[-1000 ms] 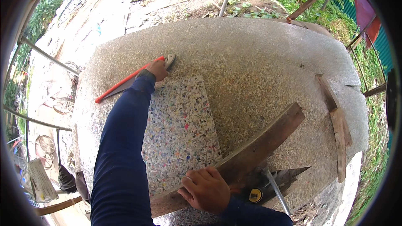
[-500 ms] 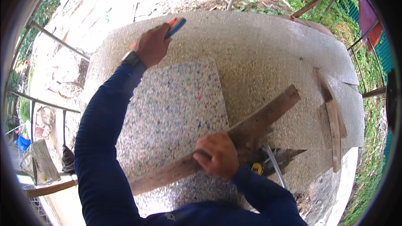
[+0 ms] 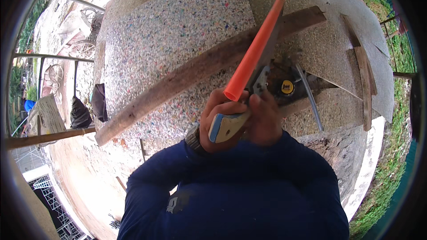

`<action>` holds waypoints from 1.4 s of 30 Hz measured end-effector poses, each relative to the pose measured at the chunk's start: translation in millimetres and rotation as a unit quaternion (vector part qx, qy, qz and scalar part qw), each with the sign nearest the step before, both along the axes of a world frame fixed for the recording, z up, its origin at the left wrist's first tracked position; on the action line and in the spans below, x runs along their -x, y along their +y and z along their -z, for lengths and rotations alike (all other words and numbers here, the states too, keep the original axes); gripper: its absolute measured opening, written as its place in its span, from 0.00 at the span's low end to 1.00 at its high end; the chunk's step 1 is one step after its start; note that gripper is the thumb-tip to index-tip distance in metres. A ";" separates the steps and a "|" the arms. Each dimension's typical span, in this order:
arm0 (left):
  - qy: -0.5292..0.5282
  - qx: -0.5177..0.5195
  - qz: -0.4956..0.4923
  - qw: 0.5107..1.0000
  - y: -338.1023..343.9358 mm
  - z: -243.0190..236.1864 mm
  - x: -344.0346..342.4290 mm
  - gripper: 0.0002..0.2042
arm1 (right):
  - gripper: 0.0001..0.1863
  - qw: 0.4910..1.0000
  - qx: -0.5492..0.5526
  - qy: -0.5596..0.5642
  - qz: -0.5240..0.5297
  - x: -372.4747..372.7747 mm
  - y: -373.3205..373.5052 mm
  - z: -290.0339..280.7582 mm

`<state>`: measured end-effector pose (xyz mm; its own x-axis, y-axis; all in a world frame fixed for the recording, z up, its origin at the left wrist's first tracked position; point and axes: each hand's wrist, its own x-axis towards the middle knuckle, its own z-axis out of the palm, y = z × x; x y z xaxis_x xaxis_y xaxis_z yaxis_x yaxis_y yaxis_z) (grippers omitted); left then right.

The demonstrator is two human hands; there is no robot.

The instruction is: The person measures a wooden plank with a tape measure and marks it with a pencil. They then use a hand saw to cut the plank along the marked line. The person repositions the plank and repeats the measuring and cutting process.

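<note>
My left hand (image 3: 215,113), with a watch at its wrist, is closed around the cream-and-blue handle of a hand saw (image 3: 230,126). Its grey blade slants up and away to the right, with a long orange tube-like guard (image 3: 259,46) along one side. Against the handle end of the saw is my right hand (image 3: 265,122); motion blurs its fingers, so their grip is unclear. Beyond both hands a long weathered wooden plank (image 3: 178,80) lies diagonally across a speckled multicoloured board (image 3: 178,31). The saw crosses over the plank in view, and I cannot tell if they touch.
Right of my hands are a yellow-and-black round item (image 3: 288,87), perhaps a tape measure, and a grey metal bar (image 3: 310,100). More wood strips (image 3: 365,86) lie at the right. Dark bags (image 3: 80,113) hang at the left, near a wooden rail (image 3: 53,138) and wheels (image 3: 82,49).
My left hand has brought the saw from the far left in close to my body. My right hand has let go of the plank and moved to the saw. My view has shifted too.
</note>
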<state>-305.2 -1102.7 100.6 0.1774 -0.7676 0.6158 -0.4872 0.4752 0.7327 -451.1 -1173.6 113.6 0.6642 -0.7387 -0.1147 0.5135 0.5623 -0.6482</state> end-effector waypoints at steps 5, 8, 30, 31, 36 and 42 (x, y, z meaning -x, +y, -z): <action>-0.161 -0.196 0.088 0.963 78.2 21.2 -31.6 0.13 | 0.19 0.970 0.139 0.198 -0.023 93.2 -1.8 3.3; 0.077 -0.266 -0.084 0.957 85.4 23.9 -79.7 0.17 | 0.19 0.946 0.206 0.246 -0.048 108.3 23.3 -12.0; 0.528 -0.062 0.020 0.847 111.5 -7.1 -186.9 0.24 | 0.15 0.803 0.491 0.338 -0.022 -38.9 200.4 -28.2; 0.523 -0.068 0.020 0.850 117.6 -9.5 -201.0 0.25 | 0.15 0.807 0.483 0.340 -0.028 -48.4 204.4 -31.4; 0.567 -0.038 0.034 0.822 136.8 -48.5 -304.2 0.25 | 0.13 0.844 0.427 0.317 -0.061 -77.5 222.5 -42.9; 0.545 -0.037 0.007 0.838 112.1 -42.0 -367.3 0.21 | 0.14 0.819 0.458 0.344 -0.024 -100.2 240.2 -37.8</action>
<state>62.1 -990.6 142.7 0.5937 -0.8035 0.0446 0.4951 0.4084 0.7669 -350.9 -933.4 151.4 0.7054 -0.6996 0.1144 -0.1599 -0.3143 -0.9358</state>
